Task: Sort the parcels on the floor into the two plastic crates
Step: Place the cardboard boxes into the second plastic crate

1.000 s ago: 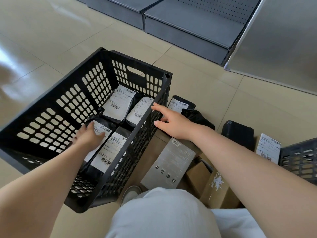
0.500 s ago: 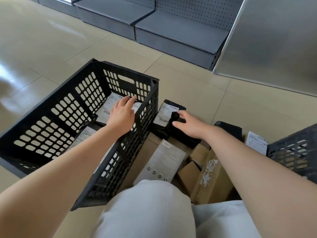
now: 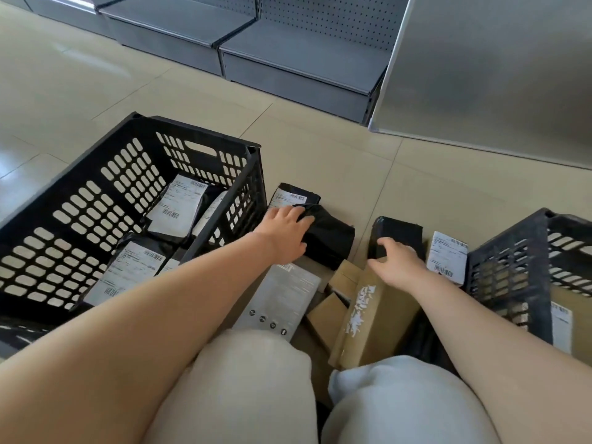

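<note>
The left hand (image 3: 282,233) lay with fingers spread, closing on the near-left edge of a crumpled black mailer (image 3: 330,235) just right of the left crate (image 3: 256,174). The right hand (image 3: 397,262) curled loosely on another black mailer (image 3: 398,232), its long axis running away, left of the right crate (image 3: 509,270).

Bare forearms, no sleeves, pale grey-beige trousers (image 3: 243,395) over both knees

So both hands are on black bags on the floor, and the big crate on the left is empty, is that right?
Not quite. The left crate is not empty: the head view shows labelled black bags inside. The left hand and right hand are on black bags on the floor.
</note>
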The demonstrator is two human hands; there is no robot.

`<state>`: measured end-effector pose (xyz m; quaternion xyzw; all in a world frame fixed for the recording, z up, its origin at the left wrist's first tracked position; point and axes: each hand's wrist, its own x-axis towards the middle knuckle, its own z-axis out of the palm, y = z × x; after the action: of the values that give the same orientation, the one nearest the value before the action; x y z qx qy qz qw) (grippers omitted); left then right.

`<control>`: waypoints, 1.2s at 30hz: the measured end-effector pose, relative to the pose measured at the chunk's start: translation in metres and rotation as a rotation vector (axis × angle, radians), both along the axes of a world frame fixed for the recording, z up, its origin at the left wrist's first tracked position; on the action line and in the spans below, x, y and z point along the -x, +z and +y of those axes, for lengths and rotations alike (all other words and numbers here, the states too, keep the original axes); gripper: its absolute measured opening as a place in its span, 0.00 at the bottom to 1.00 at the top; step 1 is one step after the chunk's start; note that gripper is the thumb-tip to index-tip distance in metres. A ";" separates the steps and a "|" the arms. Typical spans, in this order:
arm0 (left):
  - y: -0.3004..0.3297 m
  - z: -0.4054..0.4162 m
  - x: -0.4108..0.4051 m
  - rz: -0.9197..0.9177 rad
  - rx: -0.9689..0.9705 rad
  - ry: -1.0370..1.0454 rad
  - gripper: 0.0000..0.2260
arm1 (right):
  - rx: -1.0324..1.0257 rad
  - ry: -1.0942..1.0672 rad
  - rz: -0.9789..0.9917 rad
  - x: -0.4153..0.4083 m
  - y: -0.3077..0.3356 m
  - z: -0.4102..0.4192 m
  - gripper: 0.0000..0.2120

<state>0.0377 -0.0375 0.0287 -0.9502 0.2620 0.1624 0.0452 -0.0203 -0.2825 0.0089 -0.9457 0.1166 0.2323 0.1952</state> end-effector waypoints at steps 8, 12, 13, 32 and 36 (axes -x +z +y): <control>0.019 -0.043 -0.025 0.196 -0.008 0.080 0.26 | -0.015 -0.112 0.124 0.002 -0.014 -0.013 0.31; -0.007 -0.041 -0.001 0.273 -0.096 0.029 0.27 | 0.026 -0.164 0.135 0.000 -0.019 -0.013 0.34; -0.013 -0.037 0.002 0.330 -0.127 0.056 0.28 | 0.033 -0.173 0.159 0.001 -0.019 -0.014 0.36; -0.060 -0.083 0.048 0.924 0.345 0.467 0.49 | -0.092 -0.351 0.016 -0.013 -0.029 -0.011 0.31; -0.067 -0.095 0.054 0.983 0.372 0.550 0.55 | -0.099 -0.348 0.002 -0.022 -0.026 -0.002 0.30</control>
<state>-0.0165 -0.1328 -0.0383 -0.7886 0.0203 0.5405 -0.2925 0.0021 -0.2849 -0.0173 -0.9003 0.2669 0.2013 0.2788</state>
